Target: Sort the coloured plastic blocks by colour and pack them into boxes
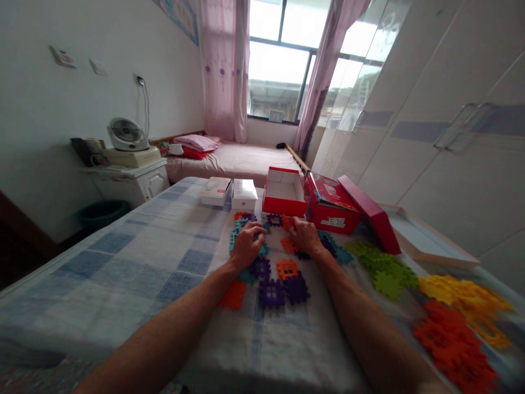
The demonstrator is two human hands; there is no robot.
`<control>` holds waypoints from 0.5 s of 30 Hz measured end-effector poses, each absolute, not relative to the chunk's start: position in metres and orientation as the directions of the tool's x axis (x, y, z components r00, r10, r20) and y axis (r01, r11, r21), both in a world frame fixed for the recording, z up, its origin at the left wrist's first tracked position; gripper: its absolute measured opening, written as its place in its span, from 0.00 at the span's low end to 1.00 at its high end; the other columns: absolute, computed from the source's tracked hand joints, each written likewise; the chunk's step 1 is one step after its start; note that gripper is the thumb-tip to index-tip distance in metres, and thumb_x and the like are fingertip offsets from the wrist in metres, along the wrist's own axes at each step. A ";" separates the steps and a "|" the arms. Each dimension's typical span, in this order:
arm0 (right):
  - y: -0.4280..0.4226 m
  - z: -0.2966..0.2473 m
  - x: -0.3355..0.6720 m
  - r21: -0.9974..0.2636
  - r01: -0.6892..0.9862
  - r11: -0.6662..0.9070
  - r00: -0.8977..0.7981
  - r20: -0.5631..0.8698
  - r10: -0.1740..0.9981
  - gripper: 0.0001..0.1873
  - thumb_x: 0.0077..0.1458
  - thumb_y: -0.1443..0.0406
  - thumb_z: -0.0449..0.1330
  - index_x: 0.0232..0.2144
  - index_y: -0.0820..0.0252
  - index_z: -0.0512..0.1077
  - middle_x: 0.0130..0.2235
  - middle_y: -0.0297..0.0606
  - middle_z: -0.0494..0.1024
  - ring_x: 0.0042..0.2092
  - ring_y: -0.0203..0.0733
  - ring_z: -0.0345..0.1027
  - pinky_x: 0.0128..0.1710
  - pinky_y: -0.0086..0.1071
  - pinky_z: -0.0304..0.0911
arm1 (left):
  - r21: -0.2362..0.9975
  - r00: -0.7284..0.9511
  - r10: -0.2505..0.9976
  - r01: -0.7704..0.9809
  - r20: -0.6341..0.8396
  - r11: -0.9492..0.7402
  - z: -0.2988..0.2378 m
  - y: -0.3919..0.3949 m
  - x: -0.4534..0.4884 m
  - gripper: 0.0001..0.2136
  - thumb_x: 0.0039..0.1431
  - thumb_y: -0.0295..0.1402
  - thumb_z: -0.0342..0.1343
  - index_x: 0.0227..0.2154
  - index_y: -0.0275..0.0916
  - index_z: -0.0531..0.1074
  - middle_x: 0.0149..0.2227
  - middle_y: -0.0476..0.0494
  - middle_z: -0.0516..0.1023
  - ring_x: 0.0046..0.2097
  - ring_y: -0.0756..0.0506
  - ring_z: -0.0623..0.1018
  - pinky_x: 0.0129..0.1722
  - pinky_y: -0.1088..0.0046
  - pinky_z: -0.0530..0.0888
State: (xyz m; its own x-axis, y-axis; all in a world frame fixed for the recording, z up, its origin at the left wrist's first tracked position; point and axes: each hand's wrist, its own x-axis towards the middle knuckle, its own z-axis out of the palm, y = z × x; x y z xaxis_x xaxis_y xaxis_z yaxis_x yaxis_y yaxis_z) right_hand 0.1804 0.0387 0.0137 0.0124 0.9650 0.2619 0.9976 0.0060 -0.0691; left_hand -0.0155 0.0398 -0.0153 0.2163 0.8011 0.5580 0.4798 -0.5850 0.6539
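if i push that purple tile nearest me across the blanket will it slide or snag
Probably snags: the purple tile has toothed edges and lies flat on the soft checked blanket. It looks like thin, stiff plastic, so likely light. Being flat, it shouldn't roll.

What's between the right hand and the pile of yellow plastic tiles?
In the head view, a heap of green interlocking plastic tiles lies between the right hand and the yellow plastic tile pile, with teal tiles beside the hand.

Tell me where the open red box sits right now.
In the head view, the open red box stands just beyond the right hand, between a white box on its left and a tipped red box on its right.
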 end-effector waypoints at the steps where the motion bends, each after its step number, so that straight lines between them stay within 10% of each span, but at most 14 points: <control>1: 0.039 0.015 0.183 -0.090 0.996 -0.012 0.036 0.267 0.963 0.18 0.61 0.66 0.45 0.50 0.62 0.66 0.40 0.46 0.78 0.42 0.44 0.72 0.43 0.33 0.59 | 0.656 0.212 0.802 0.480 0.558 -0.583 -0.015 0.040 -0.016 0.09 0.54 0.24 0.51 0.30 0.37 0.77 0.41 0.42 0.76 0.44 0.46 0.76 0.51 0.67 0.71; 15: -0.002 0.014 0.186 -0.030 0.982 0.186 -0.179 0.157 0.971 0.20 0.60 0.53 0.48 0.44 0.55 0.73 0.50 0.44 0.71 0.52 0.49 0.61 0.48 0.40 0.56 | 0.663 0.211 0.792 0.450 0.573 -0.599 -0.020 0.044 -0.016 0.09 0.54 0.25 0.50 0.29 0.38 0.76 0.40 0.43 0.76 0.45 0.45 0.75 0.50 0.67 0.71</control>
